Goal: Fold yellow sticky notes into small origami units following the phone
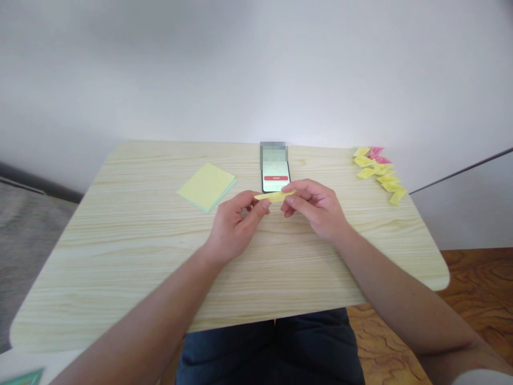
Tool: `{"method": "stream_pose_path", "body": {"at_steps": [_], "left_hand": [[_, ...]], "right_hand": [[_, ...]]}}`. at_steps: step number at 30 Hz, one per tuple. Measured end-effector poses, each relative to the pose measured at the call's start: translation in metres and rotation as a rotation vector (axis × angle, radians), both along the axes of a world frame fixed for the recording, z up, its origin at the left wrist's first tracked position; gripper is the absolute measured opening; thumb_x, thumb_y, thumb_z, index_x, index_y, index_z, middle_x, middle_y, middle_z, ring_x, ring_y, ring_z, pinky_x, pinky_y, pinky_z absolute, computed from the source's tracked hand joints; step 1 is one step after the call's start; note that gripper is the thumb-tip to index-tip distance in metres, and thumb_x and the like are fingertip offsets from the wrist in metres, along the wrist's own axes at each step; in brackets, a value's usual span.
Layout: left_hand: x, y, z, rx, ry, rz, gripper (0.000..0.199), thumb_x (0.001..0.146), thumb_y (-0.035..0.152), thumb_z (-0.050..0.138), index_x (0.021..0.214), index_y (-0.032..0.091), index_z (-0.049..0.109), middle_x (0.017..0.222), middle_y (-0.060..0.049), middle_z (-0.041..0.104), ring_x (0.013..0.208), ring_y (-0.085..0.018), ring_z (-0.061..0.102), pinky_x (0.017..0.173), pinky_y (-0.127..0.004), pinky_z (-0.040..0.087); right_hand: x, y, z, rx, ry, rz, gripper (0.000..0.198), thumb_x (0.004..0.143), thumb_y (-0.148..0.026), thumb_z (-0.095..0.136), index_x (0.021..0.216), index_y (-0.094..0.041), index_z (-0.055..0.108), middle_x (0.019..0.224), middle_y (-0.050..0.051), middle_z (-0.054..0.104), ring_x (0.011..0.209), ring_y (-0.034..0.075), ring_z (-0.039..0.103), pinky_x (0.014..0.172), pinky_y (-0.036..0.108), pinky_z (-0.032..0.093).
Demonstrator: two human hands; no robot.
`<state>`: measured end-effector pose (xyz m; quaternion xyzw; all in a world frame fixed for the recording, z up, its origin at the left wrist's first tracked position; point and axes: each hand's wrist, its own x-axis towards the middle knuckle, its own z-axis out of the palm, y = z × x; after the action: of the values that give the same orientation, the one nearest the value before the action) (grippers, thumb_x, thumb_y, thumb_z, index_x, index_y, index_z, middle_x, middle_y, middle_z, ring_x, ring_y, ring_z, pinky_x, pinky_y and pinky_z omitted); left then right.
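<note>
A narrow strip of folded yellow paper [276, 197] is held level over the middle of the table, just in front of a phone. My left hand [239, 220] pinches its left end between thumb and forefinger. At the other end, the thumb and fingers of my right hand [315, 206] close on the same paper. The phone [276, 174] lies with its screen lit, showing a red bar low on it; its top part is blurred. To the left rests a stack of square paper [207, 186], yellow on top with a green edge showing underneath.
Several folded yellow paper pieces [377, 170] lie in a cluster at the right rear of the table, with pink folded paper [375, 152] among them. The pale wooden table [132, 235] backs onto a white wall [256, 69]. A green-edged object [26, 377] shows at bottom left.
</note>
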<state>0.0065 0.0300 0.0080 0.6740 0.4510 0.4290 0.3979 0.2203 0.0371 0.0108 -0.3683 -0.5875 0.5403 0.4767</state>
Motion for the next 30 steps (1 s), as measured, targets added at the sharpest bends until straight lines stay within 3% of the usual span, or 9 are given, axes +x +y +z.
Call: {"method": "stream_pose_path", "body": {"at_steps": [3,6,12,23,30], "left_hand": [[-0.0003,-0.0013,-0.0033,0.045,0.016,0.018,0.021,0.093,0.036,0.068,0.107,0.02,0.072,0.096,-0.003,0.073,0.086,-0.017,0.065,0.082,-0.031,0.049],[-0.002,-0.0022,-0.0049,0.046,-0.062,0.032,0.038,0.089,0.032,0.074,0.124,0.024,0.064,0.11,-0.005,0.073,0.092,-0.018,0.069,0.088,-0.034,0.053],[-0.0028,-0.0023,-0.0082,0.096,-0.088,0.027,0.018,0.092,0.028,0.07,0.11,0.024,0.071,0.105,-0.004,0.074,0.095,-0.019,0.069,0.086,-0.033,0.054],[0.0012,-0.0045,-0.0034,0.155,0.013,0.017,0.02,0.089,0.025,0.072,0.109,0.022,0.071,0.1,-0.003,0.073,0.09,-0.017,0.066,0.085,-0.033,0.053],[0.0022,-0.0037,-0.0056,0.086,-0.02,0.02,0.024,0.089,0.029,0.071,0.111,0.021,0.071,0.106,-0.007,0.074,0.094,-0.02,0.067,0.088,-0.035,0.055]], "right_hand": [[-0.0008,-0.0022,-0.0017,0.038,-0.047,-0.041,0.014,0.093,-0.028,0.069,0.105,-0.022,0.073,0.085,0.002,0.075,0.075,0.014,0.071,0.074,0.03,0.06],[-0.0005,-0.0039,-0.0026,0.042,-0.106,-0.06,0.016,0.092,-0.028,0.07,0.107,-0.023,0.071,0.089,0.002,0.075,0.078,0.015,0.071,0.075,0.031,0.059],[-0.003,-0.0065,-0.0008,0.079,-0.231,-0.071,0.019,0.095,-0.039,0.067,0.104,-0.023,0.073,0.09,0.003,0.074,0.082,0.017,0.071,0.073,0.031,0.057],[-0.0027,-0.0045,-0.0029,0.038,-0.23,-0.054,0.015,0.093,-0.032,0.067,0.105,-0.024,0.07,0.083,0.001,0.071,0.075,0.016,0.07,0.07,0.03,0.054],[-0.003,-0.0059,0.0023,0.086,-0.338,-0.069,0.015,0.093,-0.031,0.065,0.104,-0.023,0.072,0.08,0.0,0.069,0.065,0.013,0.061,0.06,0.027,0.046]]}}
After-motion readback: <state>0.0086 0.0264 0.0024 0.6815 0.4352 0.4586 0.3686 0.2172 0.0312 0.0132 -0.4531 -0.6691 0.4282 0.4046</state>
